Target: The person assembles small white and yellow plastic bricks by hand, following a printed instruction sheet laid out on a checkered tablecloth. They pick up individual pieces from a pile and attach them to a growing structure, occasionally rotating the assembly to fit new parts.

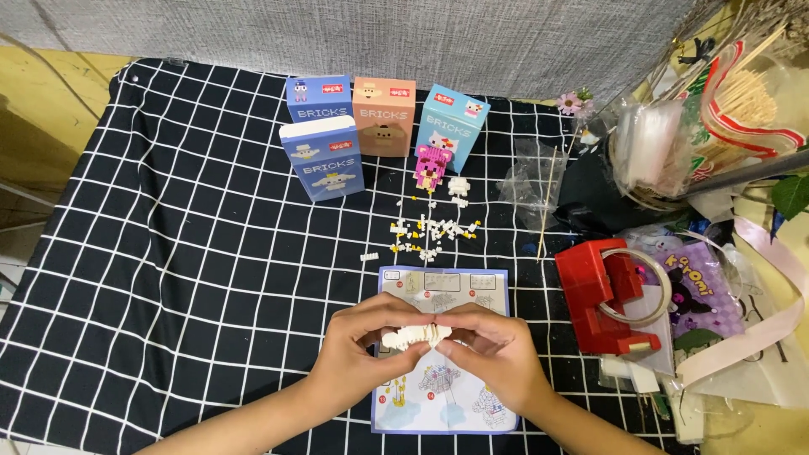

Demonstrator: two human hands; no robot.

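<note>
You are working over a black woven cloth with a white grid [168,253], which is covering the table below a grey textile backdrop [379,34]. At the far edge, four upright cardboard brick-set boxes [329,156] are standing in a cluster, two blue, one tan, one light blue. To your right, a red blocky plastic piece [602,303] is lying among clear bags and ribbon. A glossy blue-bordered instruction sheet [442,291] is lying flat under your hands.

Your left hand [358,354] and right hand [497,354] are meeting above the sheet, fingertips of both pinched on a small white block assembly [415,337], which is being held between them just above the paper.

A pink block figure [430,164] is standing beside the light blue box, and loose white and yellow micro bricks [430,232] are lying scattered past the sheet.

Risk, as a judgement: uneven squeezing is likely to split the studded assembly, and dropped pieces could bounce on the cloth into the scattered bricks or the clutter.
</note>
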